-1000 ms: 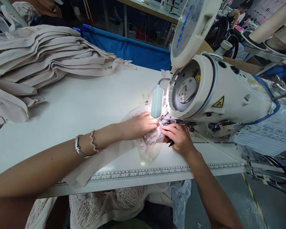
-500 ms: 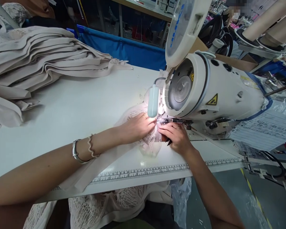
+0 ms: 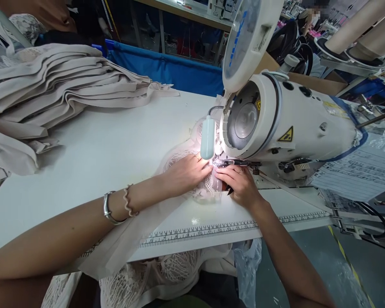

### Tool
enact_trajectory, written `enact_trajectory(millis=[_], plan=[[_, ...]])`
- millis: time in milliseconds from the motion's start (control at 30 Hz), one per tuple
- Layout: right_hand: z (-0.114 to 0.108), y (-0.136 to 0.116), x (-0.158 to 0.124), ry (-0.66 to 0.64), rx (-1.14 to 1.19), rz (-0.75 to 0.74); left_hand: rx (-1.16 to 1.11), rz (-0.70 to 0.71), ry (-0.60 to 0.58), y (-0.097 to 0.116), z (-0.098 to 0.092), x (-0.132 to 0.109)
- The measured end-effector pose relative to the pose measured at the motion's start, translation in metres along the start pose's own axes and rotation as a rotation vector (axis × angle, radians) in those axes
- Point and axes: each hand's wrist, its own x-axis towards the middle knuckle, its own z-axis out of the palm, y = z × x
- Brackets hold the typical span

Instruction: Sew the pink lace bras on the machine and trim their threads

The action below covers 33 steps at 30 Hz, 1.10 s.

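Observation:
A white industrial sewing machine [image 3: 285, 124] stands on the white table [image 3: 115, 141], with a small lamp [image 3: 208, 137] lit over its needle. Under the needle lies a pale pink lace piece [image 3: 208, 188]. My left hand [image 3: 186, 173] rests flat on the lace, fingers stretched toward the presser foot. My right hand [image 3: 239, 184] presses the lace just right of the needle, fingers curled, with a dark pointed tool tucked under the palm. A beige fabric strip [image 3: 137, 231] runs under my left forearm and off the table's front edge.
A tall stack of beige fabric pieces [image 3: 51, 90] fills the far left of the table. A ruler strip [image 3: 211, 229] runs along the front edge. Papers in plastic [image 3: 359, 171] lie right of the machine. A blue bin [image 3: 170, 70] stands behind the table. More lace [image 3: 147, 273] hangs below the edge.
Both hands have stayed at the needle, sliding the lace slightly. The beige strip has slid further right along the table's front edge.

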Motion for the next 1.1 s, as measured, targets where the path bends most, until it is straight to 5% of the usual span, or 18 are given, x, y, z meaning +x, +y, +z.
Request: enact_trajectory(millis=[200,500,733,1100], plan=[[-0.001,-0.001,0.001,0.014,-0.005,-0.002,-0.078,0.149,0.083,-0.001,-0.001,-0.001],[-0.002,-0.002,0.003,0.072,0.013,-0.03,0.014,-0.008,-0.019,0.008,0.002,-0.001],[-0.003,-0.002,0.002,0.057,0.02,-0.014,-0.097,0.163,0.039,0.015,0.003,-0.001],[-0.006,-0.005,0.006,0.091,0.004,-0.018,-0.173,0.086,0.049,0.009,0.009,-0.005]])
